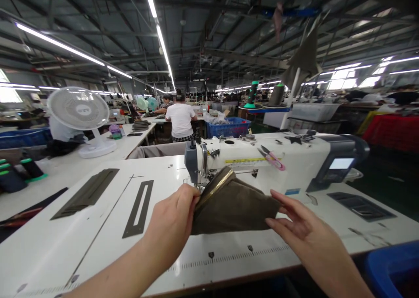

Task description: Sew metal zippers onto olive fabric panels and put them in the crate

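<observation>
A dark olive fabric piece (234,208) with a brass zipper (214,186) along its upper left edge lies on the white sewing table (98,245), its zipper end under the needle of the white sewing machine (262,162). My left hand (173,221) grips the fabric's left edge, fingers curled over it beside the zipper. On the other side, my right hand (301,226) rests with fingers stretched out, fingertips touching the fabric's right edge.
Stacks of dark strips (87,193) and a slotted template (139,208) lie on the table's left. Pink snips (273,158) sit on the machine. A white fan (80,114) stands left; a person in a white shirt (180,119) sits ahead. Blue bin (393,267) at lower right.
</observation>
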Demonstrator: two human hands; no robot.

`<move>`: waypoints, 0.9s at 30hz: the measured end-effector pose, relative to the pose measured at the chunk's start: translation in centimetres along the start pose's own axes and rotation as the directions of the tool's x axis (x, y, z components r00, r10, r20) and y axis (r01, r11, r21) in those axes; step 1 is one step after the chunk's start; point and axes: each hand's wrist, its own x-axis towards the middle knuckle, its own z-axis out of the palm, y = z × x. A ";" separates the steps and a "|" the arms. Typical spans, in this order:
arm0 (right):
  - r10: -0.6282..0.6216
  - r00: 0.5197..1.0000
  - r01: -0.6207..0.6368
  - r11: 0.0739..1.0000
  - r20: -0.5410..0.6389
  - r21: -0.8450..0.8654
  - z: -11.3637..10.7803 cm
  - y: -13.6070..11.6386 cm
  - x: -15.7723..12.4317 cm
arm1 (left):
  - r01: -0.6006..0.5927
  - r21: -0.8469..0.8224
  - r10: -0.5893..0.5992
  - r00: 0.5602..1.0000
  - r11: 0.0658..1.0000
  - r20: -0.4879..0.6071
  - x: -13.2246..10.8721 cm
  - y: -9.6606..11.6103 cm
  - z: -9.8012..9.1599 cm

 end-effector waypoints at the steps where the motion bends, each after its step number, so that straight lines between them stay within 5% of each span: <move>1: 0.020 1.000 -0.021 1.000 0.023 0.022 -0.1 0.1 0.2 | 0.013 -0.010 -0.013 1.000 1.000 0.000 0.2 0.1 -0.2; 6: 0.035 0.989 -0.015 0.990 0.142 -0.137 -1.2 0.8 1.7 | 0.115 -0.141 -0.115 0.993 0.983 0.005 0.1 0.3 -0.1; 9: -0.097 0.994 0.109 0.941 0.052 -0.321 -1.2 -0.4 2.5 | 0.187 -0.191 -0.182 0.982 0.964 0.044 -0.4 0.8 0.7; 12: -0.364 0.931 0.355 0.868 0.043 -0.347 -0.3 -3.4 2.6 | 0.223 -0.296 -0.177 0.969 0.929 0.173 -0.7 2.3 1.3; 15: -0.435 0.862 0.495 0.831 0.260 -0.254 0.8 -6.4 2.7 | 0.268 -0.458 -0.164 0.953 0.848 0.254 -1.3 3.9 1.3; 19: -0.356 0.859 0.450 0.867 0.367 -0.213 2.0 -7.6 3.3 | 0.461 -0.721 -0.216 0.886 0.518 0.411 -3.4 3.7 1.9; 22: -0.343 0.837 0.453 0.872 0.426 -0.188 3.1 -6.2 3.7 | 0.660 -0.727 -0.138 0.751 0.189 0.646 -6.2 2.5 3.6; 25: -0.369 0.768 0.551 0.797 0.524 -0.247 5.5 -3.3 3.9 | 0.747 -0.663 -0.173 0.649 -0.038 0.741 -9.0 2.0 5.6; 27: -0.371 0.692 0.656 0.680 0.619 -0.327 7.7 -1.0 4.0 | 0.761 -0.645 -0.244 0.613 -0.075 0.751 -10.6 2.0 6.5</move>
